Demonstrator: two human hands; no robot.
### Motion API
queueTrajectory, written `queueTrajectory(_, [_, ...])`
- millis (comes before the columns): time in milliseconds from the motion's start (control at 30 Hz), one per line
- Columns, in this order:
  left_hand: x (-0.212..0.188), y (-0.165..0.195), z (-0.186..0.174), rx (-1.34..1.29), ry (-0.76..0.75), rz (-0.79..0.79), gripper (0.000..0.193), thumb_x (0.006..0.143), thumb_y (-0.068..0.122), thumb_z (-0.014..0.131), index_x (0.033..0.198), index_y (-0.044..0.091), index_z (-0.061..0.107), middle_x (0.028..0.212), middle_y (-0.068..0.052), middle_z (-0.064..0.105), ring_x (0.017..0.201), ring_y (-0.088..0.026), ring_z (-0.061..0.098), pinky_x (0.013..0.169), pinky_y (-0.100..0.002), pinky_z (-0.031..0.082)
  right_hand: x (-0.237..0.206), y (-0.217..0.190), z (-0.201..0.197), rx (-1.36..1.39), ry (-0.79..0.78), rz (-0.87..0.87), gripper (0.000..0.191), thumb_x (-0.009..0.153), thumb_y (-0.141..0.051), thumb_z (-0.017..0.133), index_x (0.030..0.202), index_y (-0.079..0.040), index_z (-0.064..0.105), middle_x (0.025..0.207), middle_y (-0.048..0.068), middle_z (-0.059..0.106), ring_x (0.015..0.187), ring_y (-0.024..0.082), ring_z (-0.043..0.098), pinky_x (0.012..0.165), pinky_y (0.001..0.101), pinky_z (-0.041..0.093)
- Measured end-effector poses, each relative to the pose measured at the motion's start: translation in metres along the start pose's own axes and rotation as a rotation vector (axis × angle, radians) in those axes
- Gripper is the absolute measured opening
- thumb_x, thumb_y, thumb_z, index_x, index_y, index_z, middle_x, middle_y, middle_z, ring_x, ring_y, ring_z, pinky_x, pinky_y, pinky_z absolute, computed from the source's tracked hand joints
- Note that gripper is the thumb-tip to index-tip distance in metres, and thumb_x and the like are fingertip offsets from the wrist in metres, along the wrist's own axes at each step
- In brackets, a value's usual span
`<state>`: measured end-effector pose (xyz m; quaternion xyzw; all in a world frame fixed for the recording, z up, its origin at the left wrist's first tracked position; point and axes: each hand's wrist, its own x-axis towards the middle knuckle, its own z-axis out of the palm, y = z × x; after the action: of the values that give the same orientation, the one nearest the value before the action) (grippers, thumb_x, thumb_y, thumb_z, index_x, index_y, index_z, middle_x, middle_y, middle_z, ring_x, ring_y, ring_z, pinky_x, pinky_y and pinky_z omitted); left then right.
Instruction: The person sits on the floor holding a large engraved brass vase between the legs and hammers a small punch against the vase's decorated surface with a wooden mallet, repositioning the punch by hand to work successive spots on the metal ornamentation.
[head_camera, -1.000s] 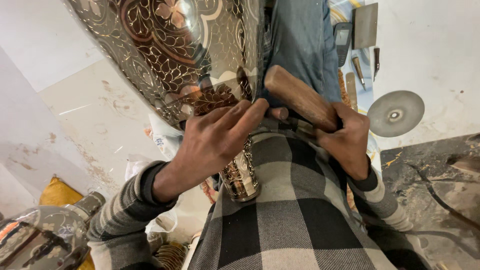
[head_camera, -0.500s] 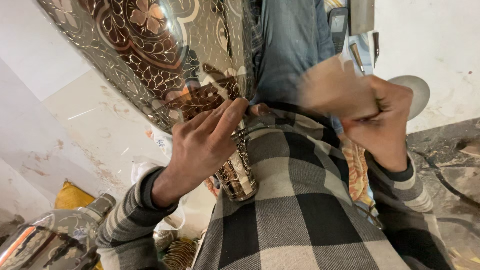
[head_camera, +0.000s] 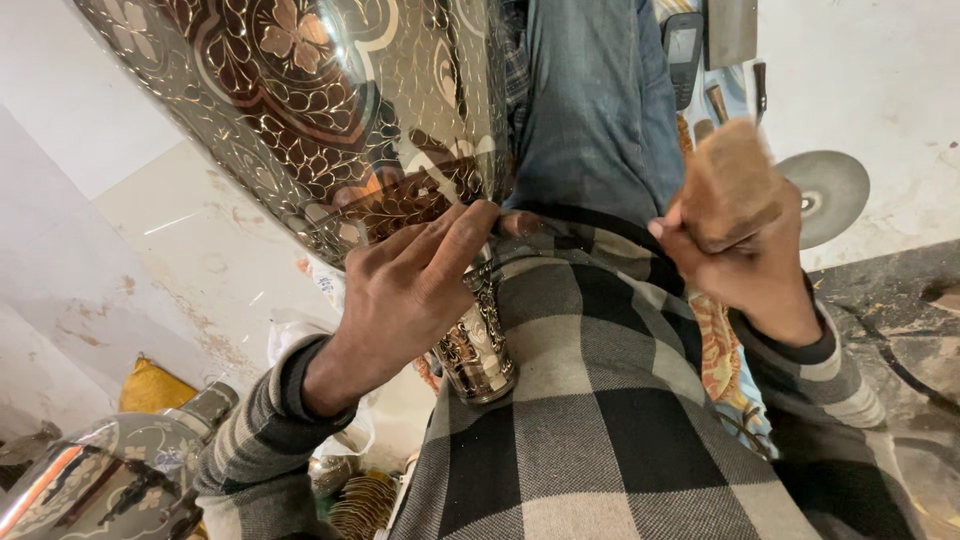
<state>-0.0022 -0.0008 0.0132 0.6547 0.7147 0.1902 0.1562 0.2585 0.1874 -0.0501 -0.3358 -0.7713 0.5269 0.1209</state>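
Observation:
A large engraved metal vessel (head_camera: 300, 120) with floral patterns rests against my lap, its neck (head_camera: 478, 340) pointing down toward me. My left hand (head_camera: 400, 290) lies on the vessel's lower edge, fingers pinched around a thin tool that is mostly hidden at the fingertips. My right hand (head_camera: 740, 250) is raised to the right, gripping a wooden mallet (head_camera: 735, 185) that is blurred by motion. My checked shirt (head_camera: 600, 420) and blue jeans (head_camera: 595, 110) fill the middle.
A round grinding disc (head_camera: 830, 195) lies on the floor at the right. A dark phone (head_camera: 683, 45) and small tools (head_camera: 715, 100) sit near the top. Another shiny engraved vessel (head_camera: 90, 480) lies at the bottom left beside a yellow cloth (head_camera: 150, 385).
My right hand has lifted the wooden mallet away from the left fingers, up and to the right. The left hand stays on the vessel's edge.

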Motion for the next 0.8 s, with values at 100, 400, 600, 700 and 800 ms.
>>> queueTrajectory(100, [0.000,0.000,0.000,0.014,0.003,0.010,0.057,0.077,-0.012,0.064,0.132,0.002,0.061,0.116,-0.015,0.076,0.089,-0.022,0.078,0.063,-0.032,0.063,-0.005,0.007,0.002,-0.057,0.045,-0.024,0.038,0.065,-0.003,0.071,0.103,-0.001,0.068,0.086,0.007,0.065,0.088,0.023,0.056,0.086,0.0334,0.041])
queueTrajectory(400, [-0.001,0.000,-0.002,0.020,-0.013,0.033,0.058,0.075,-0.008,0.063,0.132,0.001,0.060,0.117,-0.017,0.075,0.085,-0.022,0.077,0.061,-0.033,0.062,-0.005,0.001,0.003,-0.257,-0.011,0.075,0.027,0.059,-0.001,0.074,0.085,-0.004,0.068,0.070,0.007,0.061,0.070,0.021,0.054,0.084,0.0354,0.040])
queueTrajectory(600, [-0.001,-0.002,0.002,0.033,-0.052,0.018,0.054,0.080,-0.013,0.064,0.132,0.003,0.063,0.114,-0.015,0.078,0.078,-0.017,0.076,0.050,-0.028,0.058,0.004,-0.019,0.006,-0.190,0.031,0.100,0.028,0.054,-0.004,0.075,0.080,-0.002,0.064,0.068,0.009,0.060,0.064,0.024,0.056,0.081,0.0392,0.043])
queueTrajectory(700, [-0.002,-0.002,0.001,0.024,-0.074,0.005,0.055,0.079,-0.011,0.064,0.132,0.001,0.063,0.113,-0.015,0.079,0.073,-0.017,0.075,0.050,-0.030,0.058,0.003,-0.024,0.009,0.008,0.061,0.128,0.018,0.067,-0.008,0.076,0.072,-0.006,0.058,0.072,0.007,0.059,0.066,0.022,0.059,0.074,0.0366,0.047])
queueTrajectory(800, [-0.001,-0.002,0.000,0.018,-0.056,0.025,0.055,0.081,-0.010,0.065,0.135,0.003,0.061,0.115,-0.015,0.077,0.083,-0.019,0.077,0.057,-0.030,0.060,-0.002,-0.023,0.011,-0.225,0.121,-0.014,0.025,0.057,-0.004,0.074,0.080,-0.001,0.065,0.071,0.010,0.059,0.070,0.027,0.058,0.074,0.0407,0.046])
